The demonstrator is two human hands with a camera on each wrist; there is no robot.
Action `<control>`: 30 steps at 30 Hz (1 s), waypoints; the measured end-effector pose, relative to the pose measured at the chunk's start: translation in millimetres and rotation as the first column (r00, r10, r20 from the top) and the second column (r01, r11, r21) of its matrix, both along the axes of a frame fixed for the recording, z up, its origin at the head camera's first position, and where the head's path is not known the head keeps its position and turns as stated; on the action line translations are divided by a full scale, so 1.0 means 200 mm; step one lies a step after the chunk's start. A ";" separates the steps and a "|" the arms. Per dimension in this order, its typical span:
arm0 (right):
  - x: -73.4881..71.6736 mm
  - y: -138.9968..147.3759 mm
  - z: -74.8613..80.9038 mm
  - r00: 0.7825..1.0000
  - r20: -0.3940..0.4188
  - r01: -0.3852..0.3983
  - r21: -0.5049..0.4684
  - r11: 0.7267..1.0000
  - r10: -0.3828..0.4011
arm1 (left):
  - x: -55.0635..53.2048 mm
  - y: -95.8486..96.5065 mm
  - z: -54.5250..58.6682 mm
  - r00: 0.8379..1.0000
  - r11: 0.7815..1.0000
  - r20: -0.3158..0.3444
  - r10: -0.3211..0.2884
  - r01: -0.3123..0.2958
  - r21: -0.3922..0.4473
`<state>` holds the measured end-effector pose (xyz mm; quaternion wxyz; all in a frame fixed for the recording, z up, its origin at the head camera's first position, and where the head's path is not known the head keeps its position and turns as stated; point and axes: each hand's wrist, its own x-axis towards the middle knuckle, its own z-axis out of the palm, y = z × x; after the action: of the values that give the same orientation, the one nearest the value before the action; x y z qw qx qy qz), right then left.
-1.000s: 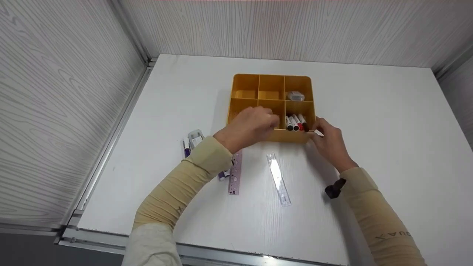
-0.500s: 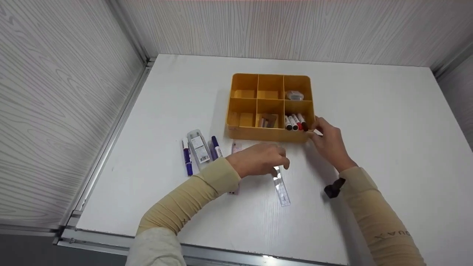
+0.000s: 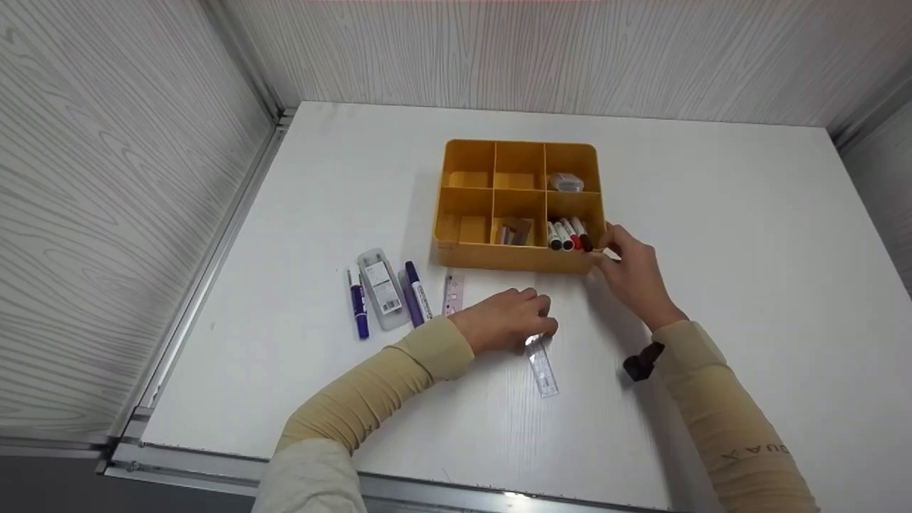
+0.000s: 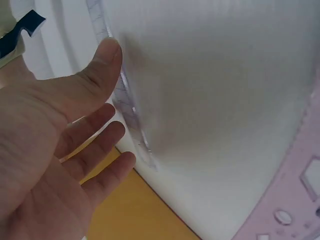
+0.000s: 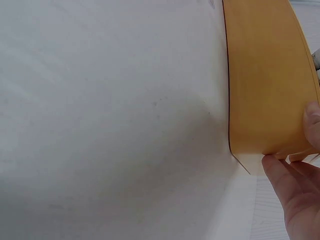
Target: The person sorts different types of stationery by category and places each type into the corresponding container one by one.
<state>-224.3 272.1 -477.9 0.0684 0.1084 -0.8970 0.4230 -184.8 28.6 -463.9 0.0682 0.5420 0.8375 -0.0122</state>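
Though partly across pink ruler (image 3: 454, 292), left hand (image 3: 504, 320) loose at clear ruler (image 3: 544, 372), right hand (image 3: 635, 276) tight on box (image 3: 513, 258).

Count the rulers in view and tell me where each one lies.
2: the clear ruler in front of the yellow box, and the pink ruler left of it. Both are partly covered in the head view; others could be hidden.

Cool, even light fills my head view; soft shadows lie left of the yellow box (image 3: 513, 258) and my right sleeve (image 3: 727, 413); glare whitens a patch of the front metal rail (image 3: 513, 498), and the clear ruler (image 3: 543, 370) glints by my left hand (image 3: 506, 320); both wrist views look dimmer and hazier, with broad, blurry shadows across the white table (image 5: 125, 100).
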 end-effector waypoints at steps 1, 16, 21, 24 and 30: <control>0.00 0.00 0.00 1.000 0.006 0.002 0.000 1.000 -0.002 | -0.01 0.00 -0.01 1.000 1.000 -0.014 -0.004 0.004 0.016; 0.00 0.00 0.00 0.998 0.055 0.014 0.013 1.000 -0.015 | -0.04 0.00 -0.05 0.995 0.997 -0.089 -0.048 0.054 0.060; 0.00 -0.01 0.00 0.997 0.077 0.011 0.008 1.000 -0.011 | -0.05 -0.01 -0.05 0.994 0.995 -0.086 -0.073 0.078 0.056; 0.00 -0.01 0.00 0.997 0.073 0.012 0.009 1.000 -0.013 | -0.05 -0.02 -0.06 0.993 0.993 -0.081 -0.088 0.095 0.075; 0.00 0.00 -0.01 1.000 0.007 -0.004 -0.006 1.000 0.004 | -0.05 -0.01 -0.06 0.992 0.992 -0.070 -0.105 0.109 0.061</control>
<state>-224.6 272.1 -479.7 0.0647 0.1083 -0.8957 0.4264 -195.1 26.5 -475.2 0.0220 0.5875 0.8089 -0.0066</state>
